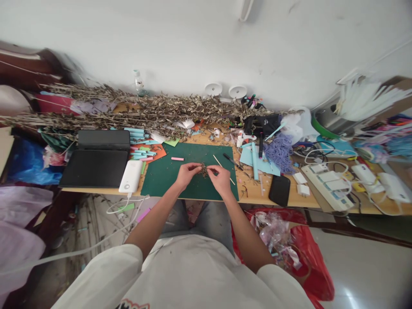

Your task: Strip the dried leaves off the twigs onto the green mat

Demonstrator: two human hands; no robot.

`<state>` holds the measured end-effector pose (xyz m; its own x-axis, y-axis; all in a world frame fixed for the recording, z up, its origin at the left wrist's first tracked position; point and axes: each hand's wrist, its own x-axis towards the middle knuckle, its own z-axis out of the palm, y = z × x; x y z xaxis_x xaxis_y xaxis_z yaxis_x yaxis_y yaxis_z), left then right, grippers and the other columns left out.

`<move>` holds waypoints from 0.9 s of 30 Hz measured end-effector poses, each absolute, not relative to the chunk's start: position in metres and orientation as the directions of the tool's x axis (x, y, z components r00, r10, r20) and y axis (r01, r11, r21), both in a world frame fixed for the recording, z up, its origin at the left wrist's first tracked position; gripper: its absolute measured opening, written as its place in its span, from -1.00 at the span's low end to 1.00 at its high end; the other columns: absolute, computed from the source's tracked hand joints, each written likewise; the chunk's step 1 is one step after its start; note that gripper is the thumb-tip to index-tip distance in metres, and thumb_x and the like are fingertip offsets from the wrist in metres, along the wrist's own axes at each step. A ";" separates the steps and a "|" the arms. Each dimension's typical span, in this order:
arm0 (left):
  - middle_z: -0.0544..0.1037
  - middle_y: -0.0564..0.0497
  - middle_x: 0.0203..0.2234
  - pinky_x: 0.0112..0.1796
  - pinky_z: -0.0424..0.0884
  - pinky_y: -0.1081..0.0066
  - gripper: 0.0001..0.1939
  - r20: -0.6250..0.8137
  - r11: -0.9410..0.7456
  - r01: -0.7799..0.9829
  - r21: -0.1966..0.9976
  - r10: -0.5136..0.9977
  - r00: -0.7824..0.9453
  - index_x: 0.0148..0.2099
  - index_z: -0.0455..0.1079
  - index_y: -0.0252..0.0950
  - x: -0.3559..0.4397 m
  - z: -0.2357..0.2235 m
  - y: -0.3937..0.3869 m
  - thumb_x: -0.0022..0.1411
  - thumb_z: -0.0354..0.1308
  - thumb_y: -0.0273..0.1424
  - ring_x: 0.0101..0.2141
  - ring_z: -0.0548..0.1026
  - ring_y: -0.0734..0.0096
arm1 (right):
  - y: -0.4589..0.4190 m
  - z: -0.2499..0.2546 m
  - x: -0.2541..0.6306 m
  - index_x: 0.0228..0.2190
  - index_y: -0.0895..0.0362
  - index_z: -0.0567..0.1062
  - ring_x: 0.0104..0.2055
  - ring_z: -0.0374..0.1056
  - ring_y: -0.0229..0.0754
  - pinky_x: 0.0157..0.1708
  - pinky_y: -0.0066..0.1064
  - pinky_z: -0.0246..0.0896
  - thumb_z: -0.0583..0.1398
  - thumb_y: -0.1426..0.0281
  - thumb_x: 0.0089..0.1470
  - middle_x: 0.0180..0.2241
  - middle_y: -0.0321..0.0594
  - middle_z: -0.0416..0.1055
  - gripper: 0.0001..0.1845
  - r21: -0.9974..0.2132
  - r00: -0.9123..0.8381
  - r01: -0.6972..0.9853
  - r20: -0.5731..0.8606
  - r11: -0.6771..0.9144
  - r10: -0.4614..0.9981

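My left hand (pixel 187 174) and right hand (pixel 220 177) pinch dried plant material (pixel 204 171) midway between the green mat's (pixel 161 176) front and back edges. Open surface separates my left hand from the mat's left edge.

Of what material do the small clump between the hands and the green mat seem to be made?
Small clump: probably dried plant matter, matte; it looks brown and ragged.
Green mat: perhaps plastic or rubber, with a dull finish; its surface looks flat and evenly coloured.
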<state>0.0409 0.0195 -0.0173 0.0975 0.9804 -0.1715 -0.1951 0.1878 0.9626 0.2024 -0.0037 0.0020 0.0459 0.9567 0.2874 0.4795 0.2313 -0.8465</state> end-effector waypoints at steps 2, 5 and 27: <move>0.62 -0.10 -0.33 -0.20 0.45 0.30 -0.60 -0.178 0.200 -0.220 0.955 0.977 0.120 -0.21 0.55 -0.37 0.042 -0.018 0.019 -0.13 0.39 -0.27 -0.36 0.54 0.34 | -0.005 0.003 0.200 -0.32 0.10 0.58 -0.34 0.46 -0.15 -0.27 -0.35 0.39 0.17 0.35 0.03 -0.34 -0.19 0.55 -0.80 -0.855 0.008 0.456 0.280 0.246 0.960; 0.62 -0.12 -0.28 -0.15 0.44 0.26 -0.59 -0.172 0.197 -0.215 0.956 0.977 0.130 -0.19 0.55 -0.37 0.045 -0.016 0.017 -0.14 0.39 -0.29 -0.31 0.55 0.29 | -0.005 0.003 0.194 -0.35 0.10 0.58 -0.36 0.46 -0.17 -0.28 -0.36 0.38 0.16 0.37 0.03 -0.36 -0.20 0.55 -0.81 -0.847 -0.004 0.467 0.284 0.252 0.959; 0.62 -0.07 -0.38 -0.22 0.46 0.30 -0.70 -0.115 0.126 -0.111 0.986 0.988 0.104 -0.29 0.53 -0.35 0.044 -0.015 0.017 -0.11 0.36 -0.30 -0.37 0.55 0.32 | 0.001 0.000 0.197 -0.42 0.12 0.58 -0.42 0.45 -0.14 -0.32 -0.35 0.37 0.16 0.35 0.00 -0.44 -0.20 0.55 -0.81 -0.851 0.092 0.496 0.248 0.172 0.964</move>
